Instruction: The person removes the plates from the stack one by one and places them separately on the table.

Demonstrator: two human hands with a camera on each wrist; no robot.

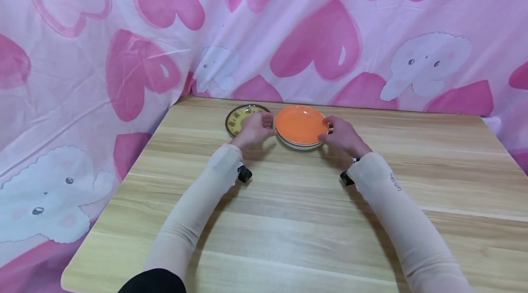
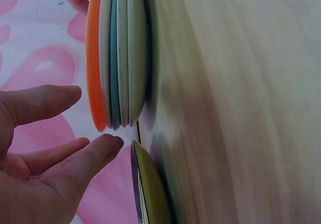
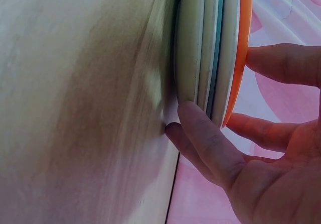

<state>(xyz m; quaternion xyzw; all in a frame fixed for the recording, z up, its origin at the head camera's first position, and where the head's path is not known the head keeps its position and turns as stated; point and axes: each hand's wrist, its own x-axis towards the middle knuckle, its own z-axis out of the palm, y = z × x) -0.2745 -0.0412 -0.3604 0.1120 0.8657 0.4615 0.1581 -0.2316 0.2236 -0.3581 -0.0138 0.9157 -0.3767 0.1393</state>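
A stack of several plates stands toward the back of the table, an orange plate on top and white, teal and cream rims below it. My right hand holds the stack's right edge; its thumb meets the orange rim and fingertips reach the lowest plate. On the other side, my left hand hovers between the stack and a yellow patterned plate with a dark rim. In the left wrist view its fingers are extended, with a gap to the stack.
The light wooden table meets a pink heart-patterned curtain at its back edge. The same cloth hangs along the left side. Black wrist cameras sit under both sleeves.
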